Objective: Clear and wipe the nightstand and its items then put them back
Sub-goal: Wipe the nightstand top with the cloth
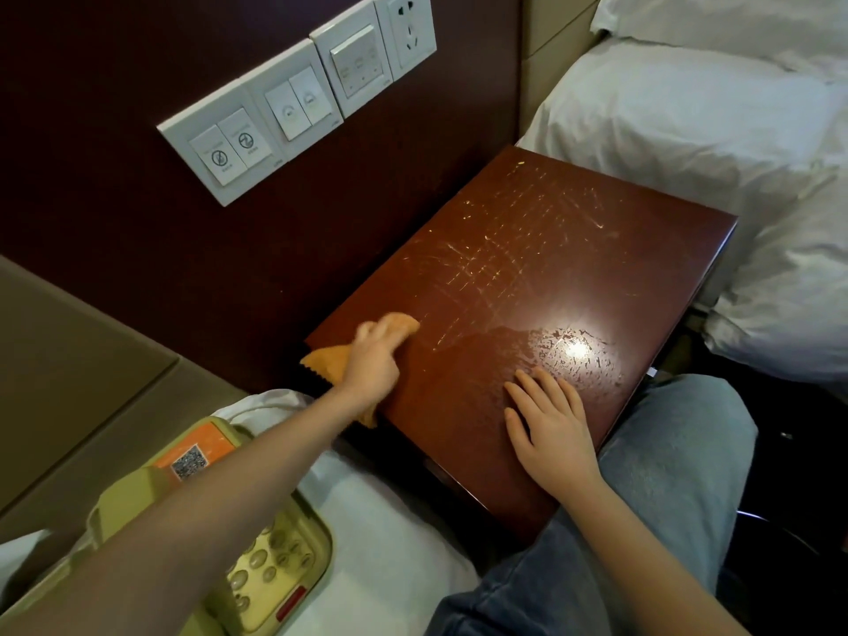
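Observation:
The dark red wooden nightstand [541,268] fills the middle of the view, its top scratched and glossy with a wet patch near the front. My left hand [374,360] presses an orange cloth [335,358] onto the top's left rear corner, beside the wall. My right hand [548,417] rests flat, fingers spread, on the front part of the top. A beige telephone [257,543] with an orange label lies on the white bed at lower left, partly hidden by my left forearm.
A dark wall panel with white switch plates and a socket [298,103] stands behind the nightstand. White pillows and bedding [716,140] lie on the right. My jeans-clad knee [665,475] is against the nightstand's front edge.

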